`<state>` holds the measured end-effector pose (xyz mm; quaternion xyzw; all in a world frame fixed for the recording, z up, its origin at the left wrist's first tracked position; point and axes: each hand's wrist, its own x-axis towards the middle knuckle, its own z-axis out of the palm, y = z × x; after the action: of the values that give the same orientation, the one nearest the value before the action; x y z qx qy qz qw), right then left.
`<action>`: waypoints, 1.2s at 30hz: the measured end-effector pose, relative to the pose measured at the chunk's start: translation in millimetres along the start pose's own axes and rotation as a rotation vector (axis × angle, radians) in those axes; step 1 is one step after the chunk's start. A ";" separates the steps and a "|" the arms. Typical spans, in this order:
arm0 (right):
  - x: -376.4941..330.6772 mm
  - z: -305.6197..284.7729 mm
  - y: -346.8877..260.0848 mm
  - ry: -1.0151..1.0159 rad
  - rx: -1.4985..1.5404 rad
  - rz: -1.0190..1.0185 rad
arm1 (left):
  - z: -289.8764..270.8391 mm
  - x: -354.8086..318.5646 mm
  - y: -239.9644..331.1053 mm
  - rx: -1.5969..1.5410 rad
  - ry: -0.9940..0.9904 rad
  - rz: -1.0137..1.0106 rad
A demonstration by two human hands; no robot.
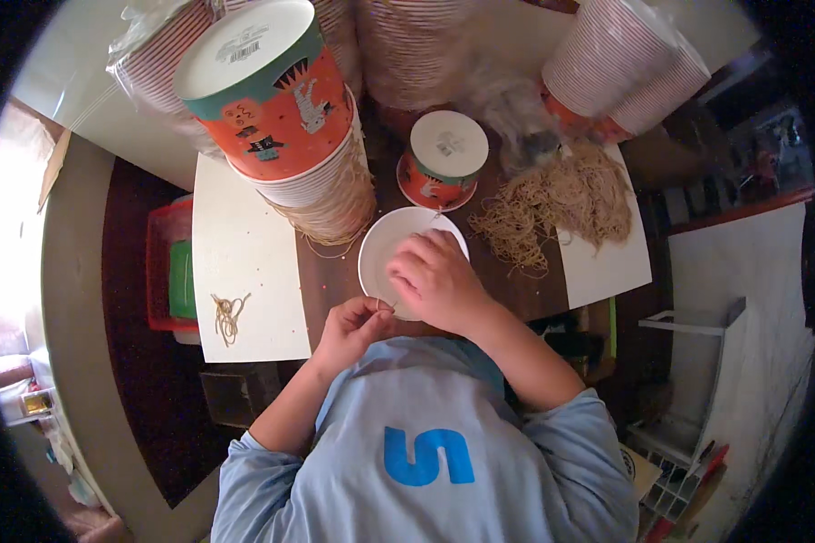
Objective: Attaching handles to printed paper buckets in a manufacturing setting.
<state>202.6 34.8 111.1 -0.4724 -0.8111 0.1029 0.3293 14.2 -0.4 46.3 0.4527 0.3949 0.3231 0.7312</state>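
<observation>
A white-lined paper bucket point(369, 262) stands mouth up in front of me, close to my body. At its near left rim my left hand point(353, 330) is closed in a pinch on a thin beige cord point(382, 306). My right hand point(439, 279) reaches over the bucket's mouth, its fingers curled in; what they hold, if anything, is hidden. Just beyond stands a small upside-down paper bucket point(430, 185) with a red and green print. A tangled heap of beige cord point(580, 199) lies to the right.
At the left rises a tall stack of printed buckets point(272, 127) with cords looped around it. Plastic-wrapped bucket stacks point(611, 59) line the back. A small cord bundle point(228, 317) lies on the white board point(254, 244) at left. A red crate point(167, 262) sits beyond the table edge.
</observation>
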 end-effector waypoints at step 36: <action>-84.7 40.5 -47.0 -0.127 0.055 0.452 | 22.9 -21.5 2.8 0.032 0.278 0.029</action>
<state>172.7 -55.1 65.7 -0.6254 -0.7008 0.2254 0.2589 23.4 -26.5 61.3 0.4205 0.4911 0.3869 0.6575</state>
